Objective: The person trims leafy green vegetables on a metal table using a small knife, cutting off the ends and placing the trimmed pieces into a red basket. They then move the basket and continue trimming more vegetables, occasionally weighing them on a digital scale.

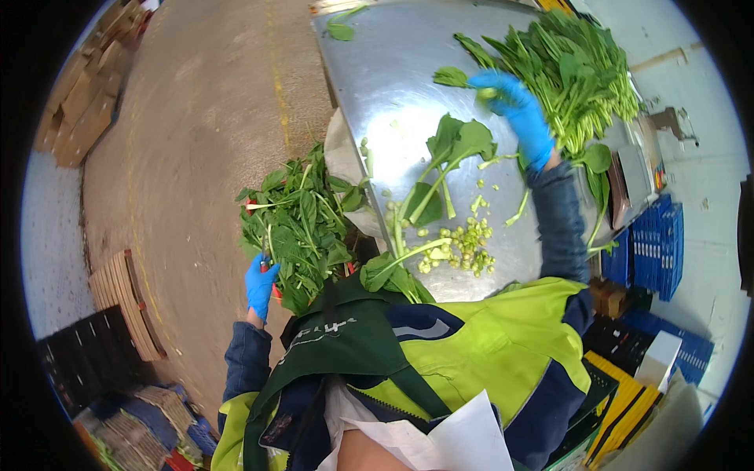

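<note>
My left hand (pixel 261 288), in a blue glove, grips a small knife (pixel 264 266) with a red handle, blade pointing away from me. It is beside a heaped container of cut leafy greens (pixel 303 226); only bits of red rim show. My right hand (pixel 521 115), also gloved and blurred by motion, is over the metal table (pixel 389 65) with a green leaf (pixel 451 76) and stem at its fingers. Beyond it lies a large bunch of leafy greens (pixel 571 70). Loose leafy stalks (pixel 442 168) and a pile of trimmed stem ends (pixel 465 247) lie nearer me.
A single leaf (pixel 340 30) rests near the table's far left corner. Blue crates (pixel 657 247) and yellow crates (pixel 624 406) are stacked at right. Cardboard boxes (pixel 88 100), flattened cardboard (pixel 126 306) and black crates (pixel 88 359) stand across the concrete floor (pixel 194 176).
</note>
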The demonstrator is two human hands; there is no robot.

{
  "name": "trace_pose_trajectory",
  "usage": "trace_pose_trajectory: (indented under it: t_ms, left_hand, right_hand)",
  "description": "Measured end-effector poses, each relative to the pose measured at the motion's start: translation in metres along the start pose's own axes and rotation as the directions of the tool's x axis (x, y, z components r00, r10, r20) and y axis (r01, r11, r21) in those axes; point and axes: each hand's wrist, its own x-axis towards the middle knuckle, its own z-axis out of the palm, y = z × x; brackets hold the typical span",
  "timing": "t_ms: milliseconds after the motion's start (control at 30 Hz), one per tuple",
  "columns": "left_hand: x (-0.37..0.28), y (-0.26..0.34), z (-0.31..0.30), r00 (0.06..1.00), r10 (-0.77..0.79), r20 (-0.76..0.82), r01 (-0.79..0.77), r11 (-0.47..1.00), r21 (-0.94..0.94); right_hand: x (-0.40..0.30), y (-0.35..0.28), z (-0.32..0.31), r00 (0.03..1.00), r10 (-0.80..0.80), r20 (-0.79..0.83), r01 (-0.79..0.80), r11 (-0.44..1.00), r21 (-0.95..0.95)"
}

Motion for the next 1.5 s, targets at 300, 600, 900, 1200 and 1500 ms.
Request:
trace_pose_trajectory:
  t_ms: [300,600,900,1200,1500]
  left_hand:
    - [-0.015,-0.001,0.01,0.947,-0.247,0.205,0.236,0.969,0.079]
    - [-0.024,0.039,0.039,0.908,-0.262,0.328,0.259,0.964,0.055]
    - [-0.052,0.016,0.019,0.905,-0.209,0.371,0.262,0.96,-0.098]
    - [-0.074,-0.035,-0.027,0.86,-0.256,0.442,0.273,0.962,0.026]
    - [-0.117,0.011,0.037,0.731,0.012,0.683,0.231,0.937,-0.263]
  right_hand:
    - [-0.176,0.189,-0.111,0.813,0.469,-0.346,-0.583,0.641,-0.5]
    - [-0.079,0.137,0.169,0.948,0.157,-0.278,-0.245,0.914,-0.322]
    - [-0.098,0.059,0.298,0.842,0.397,-0.365,-0.408,0.912,0.052]
    - [-0.129,-0.049,0.394,0.968,0.215,-0.133,-0.205,0.975,0.081]
    - [-0.304,0.05,0.148,0.892,0.367,-0.265,-0.452,0.738,-0.5]
